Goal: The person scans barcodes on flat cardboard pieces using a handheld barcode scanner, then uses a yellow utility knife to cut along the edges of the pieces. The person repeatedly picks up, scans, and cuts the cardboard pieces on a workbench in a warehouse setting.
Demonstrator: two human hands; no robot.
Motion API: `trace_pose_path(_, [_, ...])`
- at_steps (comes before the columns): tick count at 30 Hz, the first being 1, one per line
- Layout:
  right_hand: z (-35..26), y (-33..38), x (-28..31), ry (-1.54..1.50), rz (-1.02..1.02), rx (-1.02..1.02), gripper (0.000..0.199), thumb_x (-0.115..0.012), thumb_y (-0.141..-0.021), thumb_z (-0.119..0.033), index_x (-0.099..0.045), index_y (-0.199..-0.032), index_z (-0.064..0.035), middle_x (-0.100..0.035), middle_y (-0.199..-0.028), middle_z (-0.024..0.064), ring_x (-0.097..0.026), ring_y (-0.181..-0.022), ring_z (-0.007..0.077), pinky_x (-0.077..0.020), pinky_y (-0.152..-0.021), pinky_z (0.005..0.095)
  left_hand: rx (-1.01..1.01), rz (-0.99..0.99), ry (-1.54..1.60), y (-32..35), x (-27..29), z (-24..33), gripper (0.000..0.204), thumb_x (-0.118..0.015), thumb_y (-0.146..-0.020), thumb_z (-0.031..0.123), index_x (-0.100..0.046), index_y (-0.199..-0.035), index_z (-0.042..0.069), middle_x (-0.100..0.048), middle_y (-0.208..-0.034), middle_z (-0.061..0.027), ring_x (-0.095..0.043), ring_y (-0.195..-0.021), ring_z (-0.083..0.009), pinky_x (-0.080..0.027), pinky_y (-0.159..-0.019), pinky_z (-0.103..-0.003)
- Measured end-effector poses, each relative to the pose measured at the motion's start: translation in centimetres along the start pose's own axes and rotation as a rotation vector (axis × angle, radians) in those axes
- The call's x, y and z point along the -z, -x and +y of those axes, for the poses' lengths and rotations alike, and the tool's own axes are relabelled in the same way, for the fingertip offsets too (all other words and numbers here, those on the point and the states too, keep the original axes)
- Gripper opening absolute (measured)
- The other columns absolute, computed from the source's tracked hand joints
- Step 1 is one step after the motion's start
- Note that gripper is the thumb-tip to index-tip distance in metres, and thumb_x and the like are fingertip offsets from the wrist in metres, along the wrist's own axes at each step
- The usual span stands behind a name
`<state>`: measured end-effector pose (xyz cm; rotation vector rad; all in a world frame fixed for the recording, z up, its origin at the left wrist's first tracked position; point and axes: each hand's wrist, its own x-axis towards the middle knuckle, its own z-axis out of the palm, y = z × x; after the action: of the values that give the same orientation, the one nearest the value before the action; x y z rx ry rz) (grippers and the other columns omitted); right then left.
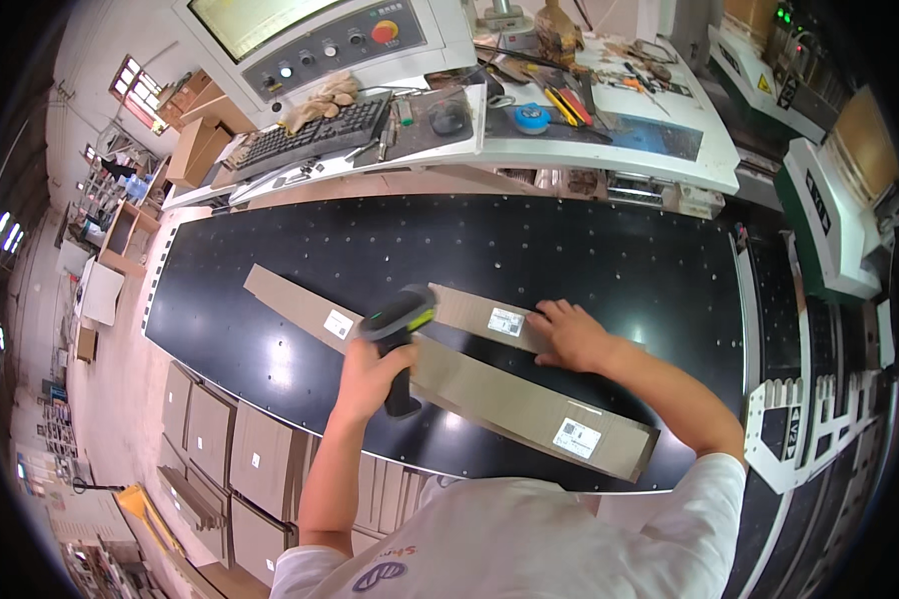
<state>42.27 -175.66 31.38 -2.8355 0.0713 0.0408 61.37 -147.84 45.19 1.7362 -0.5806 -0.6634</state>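
My left hand (368, 374) is wrapped round the grip of a black barcode scanner (398, 311) with yellow-green trim, held above the strips and slightly blurred. A long brown-grey panel strip (489, 391) lies slantwise across the black table, with a white label (338, 322) near its far left part and another label (576, 437) toward its near right end. Beyond it is a shorter strip (454, 307) bearing a white label (505, 320). My right hand (574, 337) lies on this strip's right end, fingers stretched out beside the label, hiding that end.
The black table (270, 349) is dotted with small studs. Behind it a white machine desk (609, 165) carries a keyboard (315, 138), mouse (450, 117), gloves (322, 100), blue tape (531, 119) and tools. Labelled panels (260, 457) stand at the near left; machine heads (834, 215) at the right.
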Motion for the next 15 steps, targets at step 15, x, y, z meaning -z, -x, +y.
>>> trace_pose_path(15, [0.3, 0.2, -1.5, 0.101, 0.105, 0.044, 0.071, -0.083, -0.081, -0.031, -0.054, -0.141, -0.0053, -0.055, -0.135, 0.0156, -0.055, -0.12, 0.0352, -0.0515, -0.097, 0.0458, 0.151, 0.903, 0.689, 6.9, 12.1, -24.8, 0.032, -0.069, -0.096, 0.036, -0.063, -0.099, 0.005, -0.068, -0.08, -0.0101, -0.062, -0.061, -0.0189, -0.052, -0.057, -0.032])
